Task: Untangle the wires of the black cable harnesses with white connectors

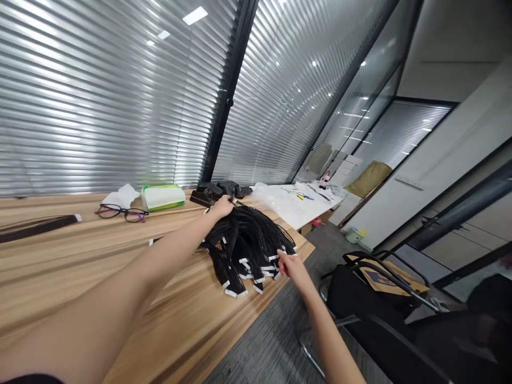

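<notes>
A heap of thin black cables [244, 229] with white connector-like ends lies across the right end of the wooden table. My left hand [224, 207] is closed at the far upper side of the heap, its fingers gripping the cables there; the fingertips are partly hidden. At the heap's near right edge, my right hand [292, 268] has curled fingers pressed together beside the white ends. Whatever it pinches is too small to make out. One separate black cable bundle [40, 226] with a white end rests at the far left of the table.
Glasses [122, 212], a tissue pack [163, 197] and dark equipment [222, 191] stand along the back of the wooden table [192, 314]. Beyond it, a white table [298, 205] carries tools and clear plastic. A black chair [360, 290] holding a bag stands at the right.
</notes>
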Tool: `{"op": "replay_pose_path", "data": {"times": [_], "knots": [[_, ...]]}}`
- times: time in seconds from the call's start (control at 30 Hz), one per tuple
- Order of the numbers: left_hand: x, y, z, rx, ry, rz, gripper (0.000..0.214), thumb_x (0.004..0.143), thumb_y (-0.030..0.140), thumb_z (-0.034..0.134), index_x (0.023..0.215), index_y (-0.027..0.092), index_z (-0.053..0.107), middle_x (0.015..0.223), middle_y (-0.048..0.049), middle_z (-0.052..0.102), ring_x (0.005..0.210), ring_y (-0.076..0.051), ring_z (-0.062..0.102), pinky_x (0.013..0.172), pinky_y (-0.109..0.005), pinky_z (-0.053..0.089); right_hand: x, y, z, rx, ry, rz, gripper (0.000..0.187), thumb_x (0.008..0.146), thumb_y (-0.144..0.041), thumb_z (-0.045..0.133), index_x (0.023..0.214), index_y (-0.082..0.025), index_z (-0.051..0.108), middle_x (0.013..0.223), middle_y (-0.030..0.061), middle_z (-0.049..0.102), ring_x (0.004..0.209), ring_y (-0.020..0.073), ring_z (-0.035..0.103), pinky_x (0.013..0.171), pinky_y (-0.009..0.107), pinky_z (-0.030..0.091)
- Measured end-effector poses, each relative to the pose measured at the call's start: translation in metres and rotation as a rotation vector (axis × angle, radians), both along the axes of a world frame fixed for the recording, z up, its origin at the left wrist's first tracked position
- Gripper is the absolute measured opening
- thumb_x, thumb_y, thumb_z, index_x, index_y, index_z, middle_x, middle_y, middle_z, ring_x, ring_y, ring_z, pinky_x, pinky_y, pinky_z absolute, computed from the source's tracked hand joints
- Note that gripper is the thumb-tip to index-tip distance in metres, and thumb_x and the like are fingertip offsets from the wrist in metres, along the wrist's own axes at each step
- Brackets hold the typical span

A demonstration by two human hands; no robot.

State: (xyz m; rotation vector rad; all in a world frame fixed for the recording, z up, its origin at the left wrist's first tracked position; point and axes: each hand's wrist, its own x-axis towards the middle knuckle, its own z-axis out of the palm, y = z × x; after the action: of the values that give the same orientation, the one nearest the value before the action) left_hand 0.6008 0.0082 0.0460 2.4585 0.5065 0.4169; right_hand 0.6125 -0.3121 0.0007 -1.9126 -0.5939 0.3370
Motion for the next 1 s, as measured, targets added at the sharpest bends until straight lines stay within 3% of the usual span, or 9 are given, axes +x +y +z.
{"op": "replay_pose_path", "data": {"times": [0.1, 0.2, 0.33, 0.43, 0.57, 0.67, 0.8, 0.9, 1.0], "knots": [[-0.007, 0.019, 0.007, 0.05, 0.027, 0.031, 0.044, 0.103, 0.044, 0.069, 0.137, 0.017, 0.063, 0.138, -0.0112, 0.066, 0.121, -0.025, 0.068, 0.104, -0.047, 0.063, -0.012, -0.01, 0.014, -0.028, -0.021, -0.044, 0.077, 0.062, -0.098, 0.065, 0.041, -0.028, 0.04, 0.035, -0.0045, 0.036, 0.039, 0.0115, 0.03, 0.049, 0.031, 0.026], [-0.033, 0.049, 0.022, 0.125, 0.044, 0.017, 0.042, 0.103, 0.044, 0.068, 0.136, 0.018, 0.064, 0.138, -0.011, 0.066, 0.121, -0.024, 0.068, 0.104, -0.047, 0.062, -0.042, -0.008, 0.024, 0.029, -0.1, -0.099, 0.079, 0.064, -0.103, 0.056, 0.045, -0.03, 0.034, 0.041, -0.0061, 0.031, 0.045, 0.0123, 0.03, 0.052, 0.032, 0.027], [-0.12, 0.104, 0.034, 0.245, 0.097, 0.083, 0.042, 0.103, 0.044, 0.068, 0.136, 0.018, 0.064, 0.138, -0.0109, 0.066, 0.121, -0.025, 0.068, 0.104, -0.047, 0.062, -0.111, 0.03, 0.016, 0.087, -0.126, 0.057, 0.08, 0.073, -0.103, 0.045, 0.05, -0.026, 0.048, 0.05, -0.0012, 0.044, 0.051, 0.0167, 0.041, 0.056, 0.033, 0.034], [-0.229, 0.145, 0.036, 0.342, 0.167, 0.259, 0.043, 0.103, 0.044, 0.069, 0.137, 0.018, 0.063, 0.139, -0.0112, 0.066, 0.122, -0.025, 0.068, 0.105, -0.048, 0.062, -0.175, 0.073, 0.0, 0.044, -0.16, 0.404, 0.077, 0.086, -0.092, 0.047, 0.056, -0.023, 0.062, 0.053, 0.0021, 0.055, 0.055, 0.0202, 0.053, 0.059, 0.034, 0.04], [-0.417, 0.179, 0.044, 0.463, 0.293, 0.575, 0.045, 0.103, 0.044, 0.069, 0.138, 0.017, 0.062, 0.14, -0.0115, 0.065, 0.123, -0.025, 0.067, 0.106, -0.049, 0.062, -0.256, 0.122, -0.027, -0.029, -0.28, 0.911, 0.06, 0.097, -0.073, 0.054, 0.075, -0.025, 0.084, 0.071, 0.0084, 0.077, 0.07, 0.0265, 0.071, 0.065, 0.035, 0.048], [-0.572, 0.178, 0.059, 0.489, 0.431, 0.849, 0.045, 0.103, 0.044, 0.069, 0.138, 0.017, 0.063, 0.14, -0.0115, 0.065, 0.123, -0.025, 0.067, 0.106, -0.049, 0.062, -0.3, 0.149, -0.044, -0.069, -0.398, 1.147, 0.047, 0.098, -0.06, 0.058, 0.078, -0.028, 0.086, 0.074, 0.0081, 0.079, 0.069, 0.0256, 0.072, 0.066, 0.036, 0.05], [-0.751, 0.146, 0.083, 0.388, 0.628, 1.248, 0.044, 0.103, 0.044, 0.069, 0.137, 0.017, 0.063, 0.139, -0.0116, 0.066, 0.123, -0.026, 0.067, 0.105, -0.049, 0.062, -0.341, 0.173, -0.05, -0.19, -0.443, 1.332, 0.037, 0.1, -0.051, 0.057, 0.091, -0.028, 0.085, 0.088, 0.0072, 0.084, 0.083, 0.0268, 0.077, 0.078, 0.036, 0.056], [-0.836, 0.114, 0.09, 0.265, 0.714, 1.407, 0.044, 0.103, 0.045, 0.069, 0.137, 0.017, 0.063, 0.137, -0.0117, 0.066, 0.121, -0.026, 0.068, 0.103, -0.048, 0.063, -0.363, 0.184, -0.048, -0.232, -0.418, 1.385, 0.04, 0.104, -0.051, 0.051, 0.098, -0.027, 0.083, 0.095, 0.0069, 0.085, 0.09, 0.0256, 0.079, 0.084, 0.034, 0.059], [-0.874, 0.08, 0.083, 0.262, 0.716, 1.457, 0.045, 0.103, 0.046, 0.068, 0.137, 0.017, 0.063, 0.139, -0.0119, 0.065, 0.123, -0.026, 0.067, 0.105, -0.049, 0.062, -0.379, 0.19, -0.053, -0.211, -0.443, 1.403, 0.041, 0.105, -0.053, 0.05, 0.099, -0.028, 0.081, 0.096, 0.0062, 0.085, 0.09, 0.0247, 0.08, 0.084, 0.032, 0.06]]}}
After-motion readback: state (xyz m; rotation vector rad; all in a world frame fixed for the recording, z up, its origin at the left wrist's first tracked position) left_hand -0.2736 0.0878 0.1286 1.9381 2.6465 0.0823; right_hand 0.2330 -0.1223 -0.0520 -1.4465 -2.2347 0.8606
